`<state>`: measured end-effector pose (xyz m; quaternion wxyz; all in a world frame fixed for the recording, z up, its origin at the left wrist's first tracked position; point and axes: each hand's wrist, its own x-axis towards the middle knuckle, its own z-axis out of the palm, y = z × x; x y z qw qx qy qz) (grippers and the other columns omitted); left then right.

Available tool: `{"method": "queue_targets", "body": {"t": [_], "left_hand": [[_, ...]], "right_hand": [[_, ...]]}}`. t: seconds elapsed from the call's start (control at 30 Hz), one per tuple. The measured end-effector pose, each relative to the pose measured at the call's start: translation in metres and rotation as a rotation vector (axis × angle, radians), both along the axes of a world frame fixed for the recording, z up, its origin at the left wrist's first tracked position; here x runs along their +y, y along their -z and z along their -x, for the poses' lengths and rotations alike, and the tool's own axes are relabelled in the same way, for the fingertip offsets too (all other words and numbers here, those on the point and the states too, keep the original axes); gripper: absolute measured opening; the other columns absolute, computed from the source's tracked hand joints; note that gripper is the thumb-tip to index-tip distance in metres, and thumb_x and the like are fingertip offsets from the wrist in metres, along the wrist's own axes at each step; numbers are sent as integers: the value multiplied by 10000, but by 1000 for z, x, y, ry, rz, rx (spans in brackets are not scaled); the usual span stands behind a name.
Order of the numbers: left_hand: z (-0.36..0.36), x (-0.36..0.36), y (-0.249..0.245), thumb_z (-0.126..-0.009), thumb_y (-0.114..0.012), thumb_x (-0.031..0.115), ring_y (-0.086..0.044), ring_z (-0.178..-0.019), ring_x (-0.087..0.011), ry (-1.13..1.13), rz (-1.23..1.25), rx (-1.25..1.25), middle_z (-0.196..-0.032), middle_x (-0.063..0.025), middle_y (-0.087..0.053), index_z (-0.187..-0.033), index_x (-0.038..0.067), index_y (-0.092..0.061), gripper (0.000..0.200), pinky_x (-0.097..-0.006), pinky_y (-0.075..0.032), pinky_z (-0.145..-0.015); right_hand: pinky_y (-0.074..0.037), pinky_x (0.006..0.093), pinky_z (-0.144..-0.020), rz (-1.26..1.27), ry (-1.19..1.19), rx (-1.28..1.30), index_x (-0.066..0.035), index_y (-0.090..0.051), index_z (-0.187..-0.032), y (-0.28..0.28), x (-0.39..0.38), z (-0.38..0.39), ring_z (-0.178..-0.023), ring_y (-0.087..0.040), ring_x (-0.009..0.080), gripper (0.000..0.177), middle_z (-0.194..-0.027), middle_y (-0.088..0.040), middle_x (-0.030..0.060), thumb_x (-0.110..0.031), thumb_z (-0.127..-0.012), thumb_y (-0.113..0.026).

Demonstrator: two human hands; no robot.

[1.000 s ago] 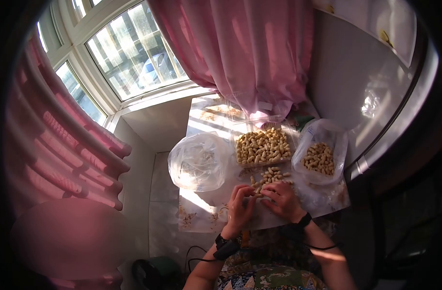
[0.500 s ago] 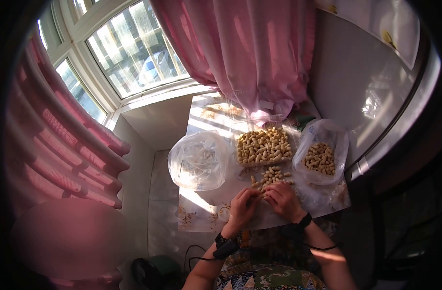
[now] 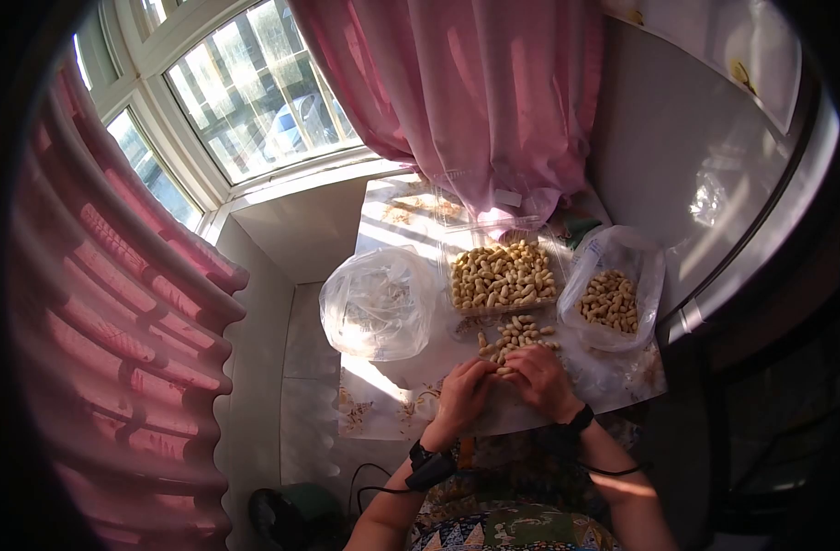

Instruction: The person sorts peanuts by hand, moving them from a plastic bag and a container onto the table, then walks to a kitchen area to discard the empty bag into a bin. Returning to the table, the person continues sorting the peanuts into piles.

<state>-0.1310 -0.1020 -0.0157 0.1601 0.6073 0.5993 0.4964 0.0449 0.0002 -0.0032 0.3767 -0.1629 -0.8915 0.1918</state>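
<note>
Side by side at the table's near edge, my left hand [image 3: 464, 389] and my right hand [image 3: 539, 379] meet with bent fingers. Both are closed, and a peanut [image 3: 504, 371] shows between their fingertips. Just beyond them lies a loose pile of unshelled peanuts [image 3: 521, 332]. Behind the pile stands a clear plastic box [image 3: 507, 313] heaped with peanuts. To the right, an open white plastic bag [image 3: 647, 285] holds more peanuts. Left of the box is a puffed-out translucent bag [image 3: 376, 308]; what is in it is hard to make out.
A light patterned cloth covers the table [image 3: 493, 418]. Pink curtains [image 3: 457, 92] hang behind it and at the left, by a window [image 3: 259, 92]. A grey appliance-like panel [image 3: 677, 138] stands at the right. A dark green object [image 3: 305, 514] is on the floor at lower left.
Both hands stay in nearly the same place; the left fingers have shifted slightly against the right ones. The piles and bags look unchanged.
</note>
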Motion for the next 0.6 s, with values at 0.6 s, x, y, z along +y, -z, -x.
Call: {"method": "queue_targets", "body": {"t": [0.6], "left_hand": [[1,0,-5,-917,-720,54,-704,-892,-335,34,-36,6,-996,-137,-709,-1045,6,-691,140,-375,-554,-768]], "right_hand": [[-524,439,-915,14,-29,-19,-84,-689,-1079,-1,2,-2,-1032,-655,309,256,-1086,-692,86,-102,-841,-780]]}}
